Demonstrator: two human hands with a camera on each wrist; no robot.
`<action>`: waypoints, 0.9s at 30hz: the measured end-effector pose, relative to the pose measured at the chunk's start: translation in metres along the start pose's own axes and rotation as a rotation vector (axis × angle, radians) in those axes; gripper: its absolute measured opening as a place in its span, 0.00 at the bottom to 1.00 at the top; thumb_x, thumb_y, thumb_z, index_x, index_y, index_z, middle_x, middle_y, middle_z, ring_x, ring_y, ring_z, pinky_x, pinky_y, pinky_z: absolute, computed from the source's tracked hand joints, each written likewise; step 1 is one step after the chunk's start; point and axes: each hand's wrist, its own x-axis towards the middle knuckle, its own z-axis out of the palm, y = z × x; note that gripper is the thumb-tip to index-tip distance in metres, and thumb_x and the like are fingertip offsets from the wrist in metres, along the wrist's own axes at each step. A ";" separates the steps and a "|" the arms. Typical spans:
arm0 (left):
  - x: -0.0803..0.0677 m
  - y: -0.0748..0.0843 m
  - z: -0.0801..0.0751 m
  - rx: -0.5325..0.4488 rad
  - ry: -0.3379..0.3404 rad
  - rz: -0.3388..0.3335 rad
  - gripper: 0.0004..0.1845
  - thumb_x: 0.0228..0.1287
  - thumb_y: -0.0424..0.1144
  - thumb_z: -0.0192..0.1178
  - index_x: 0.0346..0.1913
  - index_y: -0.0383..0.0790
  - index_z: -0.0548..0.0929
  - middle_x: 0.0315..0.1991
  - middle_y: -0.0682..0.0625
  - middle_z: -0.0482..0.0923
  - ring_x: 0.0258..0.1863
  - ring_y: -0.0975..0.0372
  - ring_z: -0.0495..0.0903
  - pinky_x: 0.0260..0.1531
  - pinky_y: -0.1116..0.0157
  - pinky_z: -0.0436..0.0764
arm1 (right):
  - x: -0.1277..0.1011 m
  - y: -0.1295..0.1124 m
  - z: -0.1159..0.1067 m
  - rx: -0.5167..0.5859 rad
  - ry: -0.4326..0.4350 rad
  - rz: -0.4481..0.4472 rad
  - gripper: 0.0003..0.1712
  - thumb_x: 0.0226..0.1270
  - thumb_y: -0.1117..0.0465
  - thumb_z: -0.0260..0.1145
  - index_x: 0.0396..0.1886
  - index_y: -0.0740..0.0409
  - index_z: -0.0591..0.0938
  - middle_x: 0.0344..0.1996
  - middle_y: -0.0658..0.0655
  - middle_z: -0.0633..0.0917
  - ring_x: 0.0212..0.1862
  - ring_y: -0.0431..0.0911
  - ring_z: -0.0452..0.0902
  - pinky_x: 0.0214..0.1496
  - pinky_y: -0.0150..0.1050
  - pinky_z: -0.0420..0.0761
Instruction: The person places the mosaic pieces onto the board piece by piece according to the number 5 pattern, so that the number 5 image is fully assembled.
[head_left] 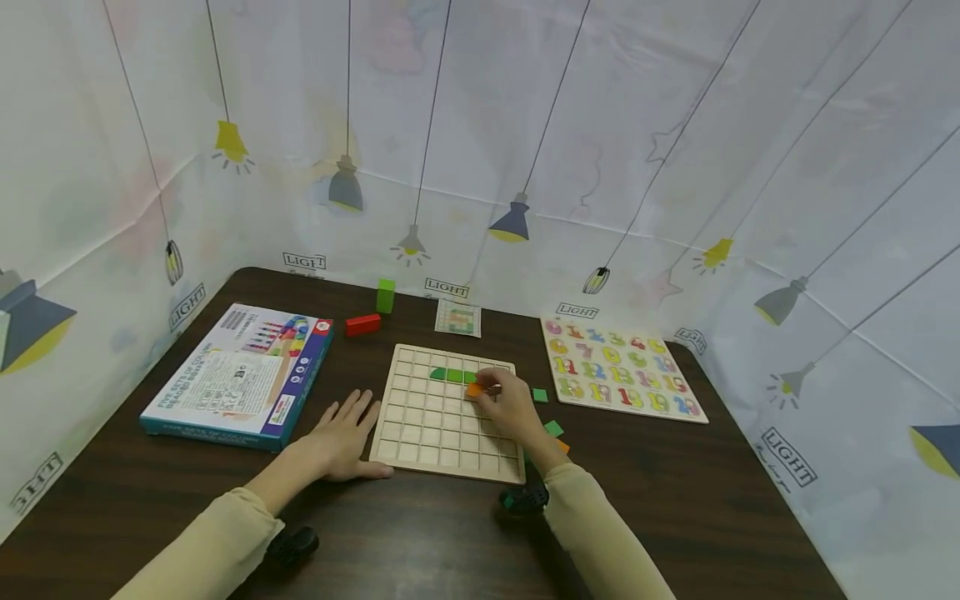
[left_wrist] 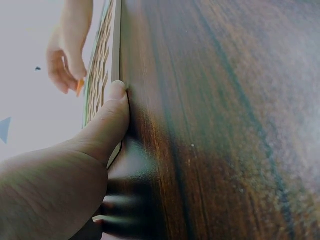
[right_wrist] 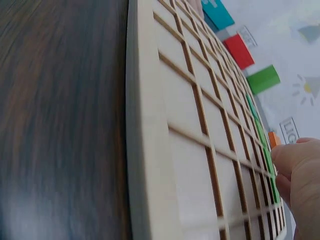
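A wooden grid board (head_left: 420,433) lies on the dark table, with a row of green tiles (head_left: 454,376) set in its upper cells. Over those cells my right hand (head_left: 513,408) pinches an orange tile (head_left: 473,390) between thumb and fingertips; the tile also shows in the right wrist view as an orange piece (right_wrist: 274,139). My left hand (head_left: 341,442) rests at the board's left edge, fingers straight and spread. In the left wrist view its thumb (left_wrist: 107,120) touches the board's rim.
Loose green tiles (head_left: 540,395) and an orange tile (head_left: 562,446) lie right of the board. Behind it are a pattern card (head_left: 459,319), a red block (head_left: 363,325) and an upright green block (head_left: 386,296). A box (head_left: 232,375) lies left, a number puzzle (head_left: 622,367) right.
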 end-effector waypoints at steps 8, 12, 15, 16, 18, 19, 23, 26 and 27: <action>-0.001 0.003 -0.001 0.007 -0.005 0.002 0.57 0.53 0.70 0.57 0.72 0.30 0.52 0.73 0.34 0.44 0.71 0.43 0.42 0.65 0.42 0.46 | 0.008 -0.010 0.014 0.016 -0.027 -0.018 0.18 0.60 0.72 0.65 0.51 0.65 0.78 0.42 0.57 0.80 0.45 0.47 0.77 0.43 0.34 0.79; 0.001 0.001 0.000 0.011 -0.007 -0.005 0.57 0.53 0.70 0.57 0.72 0.31 0.52 0.73 0.34 0.43 0.71 0.43 0.41 0.65 0.42 0.46 | 0.012 -0.013 0.021 0.025 -0.038 -0.015 0.19 0.60 0.72 0.64 0.52 0.64 0.77 0.42 0.57 0.81 0.45 0.47 0.78 0.44 0.34 0.79; 0.001 0.001 0.000 0.004 -0.005 -0.008 0.57 0.52 0.70 0.57 0.72 0.31 0.52 0.73 0.34 0.43 0.71 0.43 0.41 0.65 0.42 0.46 | 0.016 -0.015 0.026 0.024 -0.039 -0.017 0.19 0.60 0.72 0.64 0.52 0.64 0.77 0.41 0.56 0.81 0.44 0.46 0.78 0.43 0.33 0.79; 0.001 0.001 0.000 0.003 -0.004 -0.009 0.57 0.52 0.71 0.57 0.72 0.31 0.52 0.73 0.34 0.43 0.71 0.43 0.41 0.65 0.42 0.46 | 0.017 -0.016 0.027 0.025 -0.041 -0.016 0.19 0.60 0.72 0.64 0.52 0.64 0.77 0.41 0.56 0.81 0.44 0.46 0.78 0.43 0.33 0.79; 0.001 0.001 -0.001 -0.002 -0.004 -0.011 0.58 0.52 0.71 0.57 0.72 0.31 0.52 0.73 0.34 0.42 0.71 0.43 0.41 0.65 0.42 0.46 | 0.020 -0.018 0.030 0.020 -0.047 -0.017 0.19 0.60 0.72 0.64 0.52 0.64 0.77 0.41 0.56 0.81 0.43 0.45 0.79 0.43 0.33 0.79; 0.002 0.000 0.001 0.003 -0.006 -0.015 0.58 0.51 0.72 0.56 0.73 0.31 0.51 0.73 0.35 0.42 0.72 0.44 0.40 0.65 0.43 0.45 | 0.021 -0.020 0.031 0.017 -0.048 -0.020 0.19 0.60 0.72 0.64 0.52 0.65 0.77 0.41 0.56 0.81 0.43 0.45 0.79 0.43 0.33 0.79; 0.006 -0.006 0.008 -0.006 0.010 -0.012 0.61 0.49 0.75 0.54 0.73 0.32 0.51 0.73 0.36 0.41 0.72 0.45 0.39 0.66 0.43 0.44 | 0.024 -0.024 0.037 -0.004 -0.054 -0.029 0.19 0.60 0.71 0.65 0.52 0.65 0.77 0.41 0.56 0.81 0.42 0.45 0.79 0.42 0.33 0.79; 0.007 -0.009 0.012 -0.006 0.017 -0.007 0.63 0.47 0.78 0.50 0.73 0.32 0.50 0.74 0.36 0.41 0.72 0.45 0.38 0.66 0.43 0.44 | 0.025 -0.027 0.042 -0.010 -0.051 -0.037 0.19 0.61 0.70 0.65 0.52 0.65 0.77 0.41 0.56 0.81 0.41 0.44 0.79 0.41 0.33 0.79; 0.006 -0.009 0.011 -0.002 0.013 -0.007 0.62 0.47 0.78 0.50 0.73 0.32 0.50 0.74 0.36 0.41 0.72 0.45 0.38 0.66 0.43 0.44 | 0.026 -0.027 0.043 -0.007 -0.049 -0.040 0.18 0.61 0.71 0.64 0.52 0.65 0.77 0.41 0.56 0.81 0.41 0.44 0.79 0.42 0.33 0.79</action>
